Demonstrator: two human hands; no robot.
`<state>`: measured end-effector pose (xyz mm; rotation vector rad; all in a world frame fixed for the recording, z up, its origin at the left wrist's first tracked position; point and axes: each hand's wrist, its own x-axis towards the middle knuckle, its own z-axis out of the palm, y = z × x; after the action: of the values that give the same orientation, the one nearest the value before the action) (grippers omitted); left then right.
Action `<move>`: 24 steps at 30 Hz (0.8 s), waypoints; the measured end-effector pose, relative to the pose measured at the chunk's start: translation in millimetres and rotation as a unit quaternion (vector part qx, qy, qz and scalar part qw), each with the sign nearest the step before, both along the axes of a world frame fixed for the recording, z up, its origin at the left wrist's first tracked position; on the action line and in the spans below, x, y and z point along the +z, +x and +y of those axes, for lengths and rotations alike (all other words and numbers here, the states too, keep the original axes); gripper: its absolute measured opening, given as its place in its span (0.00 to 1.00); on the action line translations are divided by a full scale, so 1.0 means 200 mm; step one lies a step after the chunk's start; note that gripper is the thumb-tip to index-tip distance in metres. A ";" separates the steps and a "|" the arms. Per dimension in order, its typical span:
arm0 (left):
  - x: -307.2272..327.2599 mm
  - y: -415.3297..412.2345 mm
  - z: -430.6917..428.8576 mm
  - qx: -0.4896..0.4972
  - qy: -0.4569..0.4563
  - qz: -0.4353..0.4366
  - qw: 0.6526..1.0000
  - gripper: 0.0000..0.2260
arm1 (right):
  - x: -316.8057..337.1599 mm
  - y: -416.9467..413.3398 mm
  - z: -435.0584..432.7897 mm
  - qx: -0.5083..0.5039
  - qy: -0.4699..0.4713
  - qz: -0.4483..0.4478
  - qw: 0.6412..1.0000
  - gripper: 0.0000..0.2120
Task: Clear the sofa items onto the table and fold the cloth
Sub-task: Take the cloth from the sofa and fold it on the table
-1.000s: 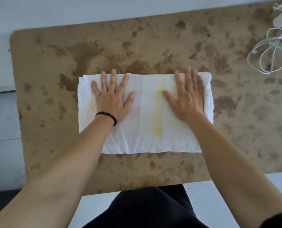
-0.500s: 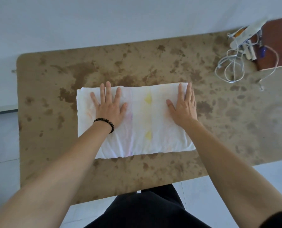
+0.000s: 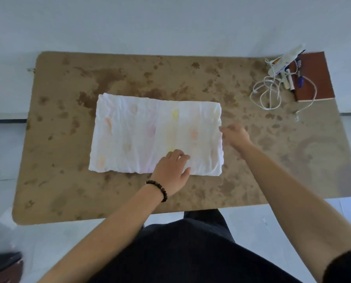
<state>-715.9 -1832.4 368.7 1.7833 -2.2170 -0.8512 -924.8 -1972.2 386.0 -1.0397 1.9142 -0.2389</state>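
The right hand (image 3: 235, 135) meets the right-hand short edge of a white, crumpled cloth with faint pastel blotches (image 3: 142, 129), its fingers bent toward the hem. Motion blur hides whether they pinch the fabric or merely touch it, so the grip cannot be told. The left hand (image 3: 173, 168), a dark beaded bracelet (image 3: 158, 189) at its wrist, rests on the near margin of the same cloth, right of its middle, fingers curled and thumb spread; whether fabric is gathered beneath them is likewise unclear. The cloth lies flat as a broad rectangle, apparently doubled at least once, near the middle of a brown mottled table with rounded corners (image 3: 272, 170), its long sides running left to right before the person. At the far right corner, well apart from the cloth, sit a loosely coiled white cable (image 3: 266, 97), a flat reddish-brown notebook (image 3: 317, 78) and a few pens (image 3: 300, 81) at the notebook's left side, presumably the items brought over from the sofa. Judged from this arrangement, the clearing step looks complete and the folding step is in hand. The next move probably calls for a firm pinch on both right-hand corners, a lift that frees the layers, and a carry across to the left edge so that the hems align without the lower layers sliding or bunching.
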 end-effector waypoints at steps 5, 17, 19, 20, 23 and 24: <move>-0.13 -0.25 -0.07 -0.012 0.034 -0.068 0.997 0.25 | -0.08 0.03 -0.32 -0.002 0.007 -0.086 0.996 0.27; -0.15 -0.50 -0.28 0.116 0.095 -0.071 0.986 0.13 | -0.18 -0.03 -0.51 -0.015 0.146 -0.235 0.961 0.25; -0.08 -0.43 -0.31 0.212 0.128 0.036 0.968 0.11 | -0.13 0.00 -0.53 -0.057 0.164 -0.261 0.949 0.24; -0.04 -0.39 -0.32 0.275 0.144 0.104 0.945 0.09 | -0.10 0.04 -0.54 -0.074 0.171 -0.275 0.943 0.23; 0.08 -0.21 -0.28 0.440 0.174 0.312 0.824 0.05 | 0.01 0.22 -0.55 -0.086 0.135 -0.312 0.936 0.17; 0.10 -0.13 -0.25 0.474 0.179 0.363 0.782 0.06 | 0.05 0.30 -0.54 -0.083 0.112 -0.317 0.938 0.16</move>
<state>-742.5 -1882.9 389.4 1.8835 -0.5544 -1.3690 -863.9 -2079.6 395.7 -0.5525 1.3939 -0.3887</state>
